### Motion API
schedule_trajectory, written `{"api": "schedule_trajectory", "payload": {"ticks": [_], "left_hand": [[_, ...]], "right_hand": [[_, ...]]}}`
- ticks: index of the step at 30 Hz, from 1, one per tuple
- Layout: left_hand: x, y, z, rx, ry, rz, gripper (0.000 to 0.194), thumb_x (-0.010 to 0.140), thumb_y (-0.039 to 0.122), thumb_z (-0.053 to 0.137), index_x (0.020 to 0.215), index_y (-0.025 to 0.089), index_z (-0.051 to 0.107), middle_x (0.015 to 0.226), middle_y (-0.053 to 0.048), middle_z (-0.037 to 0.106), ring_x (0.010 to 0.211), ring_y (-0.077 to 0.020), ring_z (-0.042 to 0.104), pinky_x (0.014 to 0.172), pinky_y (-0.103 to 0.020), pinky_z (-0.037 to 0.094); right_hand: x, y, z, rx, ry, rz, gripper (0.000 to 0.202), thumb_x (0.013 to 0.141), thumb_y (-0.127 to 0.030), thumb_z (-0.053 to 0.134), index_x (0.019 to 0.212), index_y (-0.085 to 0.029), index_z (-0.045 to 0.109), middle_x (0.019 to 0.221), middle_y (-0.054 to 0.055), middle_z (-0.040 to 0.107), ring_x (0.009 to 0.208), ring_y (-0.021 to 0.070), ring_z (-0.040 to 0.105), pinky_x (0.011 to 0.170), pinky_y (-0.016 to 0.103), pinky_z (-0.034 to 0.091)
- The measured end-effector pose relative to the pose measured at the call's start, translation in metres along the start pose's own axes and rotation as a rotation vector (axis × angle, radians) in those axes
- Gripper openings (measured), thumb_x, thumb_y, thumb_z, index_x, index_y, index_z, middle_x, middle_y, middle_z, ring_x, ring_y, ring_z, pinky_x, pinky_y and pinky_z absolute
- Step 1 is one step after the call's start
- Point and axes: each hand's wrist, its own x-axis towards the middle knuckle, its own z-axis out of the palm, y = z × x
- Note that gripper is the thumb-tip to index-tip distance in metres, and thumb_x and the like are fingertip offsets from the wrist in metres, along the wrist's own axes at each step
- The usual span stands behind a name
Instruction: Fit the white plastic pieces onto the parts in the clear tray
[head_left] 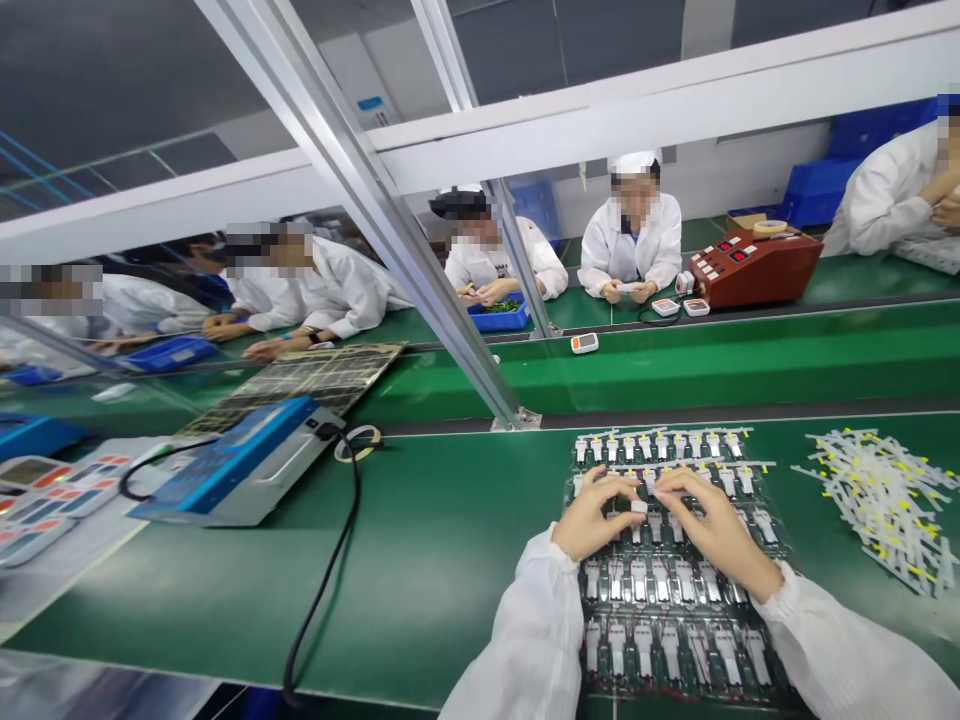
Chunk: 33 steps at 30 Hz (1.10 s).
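Note:
Over a clear tray (pixel 679 600) my two hands are close together, fingertips almost meeting. A small white part (pixel 638 506) sits between the thumb and fingers of my left hand (pixel 598 512), which is closed in a pinch. My right hand (pixel 712 525) has its thumb and fingers bent toward that part; whatever is between them is too small to make out. Rows of small white components with thin dark and red wires fill the tray's pockets. Across its upper rows lie thin white strips (pixel 694 467).
A pile of white and yellow strips (pixel 889 505) lies right of the tray. To the left are a blue-and-grey instrument (pixel 240 465) with a black cable (pixel 330 590), a tape roll (pixel 358 444) and white handheld devices (pixel 45 500). A metal post (pixel 375 200) rises ahead; co-workers sit beyond the green conveyor (pixel 720 350).

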Motion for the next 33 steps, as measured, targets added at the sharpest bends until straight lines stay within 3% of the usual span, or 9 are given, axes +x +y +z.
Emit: {"api": "schedule_trajectory", "payload": {"ticks": [7,16,22,33], "left_hand": [[-0.003,0.004,0.023,0.035,0.005,0.067,0.015,0.08,0.031,0.07,0.09,0.022,0.063,0.095,-0.001,0.071,0.096,-0.0183,0.064,0.114,-0.047,0.015],[-0.002,0.006,0.021,0.04,0.052,0.034,0.012,0.081,0.029,0.067,0.089,0.022,0.064,0.089,-0.001,0.07,0.09,-0.0177,0.064,0.111,-0.047,0.02],[-0.001,0.005,0.022,0.034,0.051,0.016,0.013,0.081,0.031,0.067,0.09,0.022,0.066,0.088,-0.001,0.07,0.089,-0.0179,0.064,0.111,-0.046,0.02],[0.001,-0.001,0.026,0.013,0.088,-0.01,0.009,0.077,0.029,0.071,0.082,0.022,0.067,0.085,0.0,0.07,0.089,-0.0187,0.064,0.11,-0.046,0.022]], "right_hand": [[0.001,0.0,0.008,0.135,-0.034,0.038,0.02,0.093,-0.034,0.052,0.087,-0.021,0.066,0.09,0.004,0.067,0.088,0.0176,0.062,0.083,0.034,0.048],[-0.001,0.008,0.008,0.219,-0.005,0.107,0.024,0.092,-0.04,0.053,0.089,-0.02,0.066,0.091,0.005,0.066,0.088,0.0172,0.063,0.08,0.031,0.051],[0.0,0.007,0.01,0.163,-0.009,0.066,0.023,0.093,-0.037,0.052,0.094,-0.02,0.068,0.091,0.006,0.066,0.087,0.0178,0.062,0.078,0.032,0.05],[0.002,0.001,0.009,0.077,-0.055,-0.003,0.023,0.093,-0.034,0.051,0.084,-0.021,0.068,0.088,0.005,0.067,0.085,0.0184,0.062,0.077,0.032,0.049]]}}
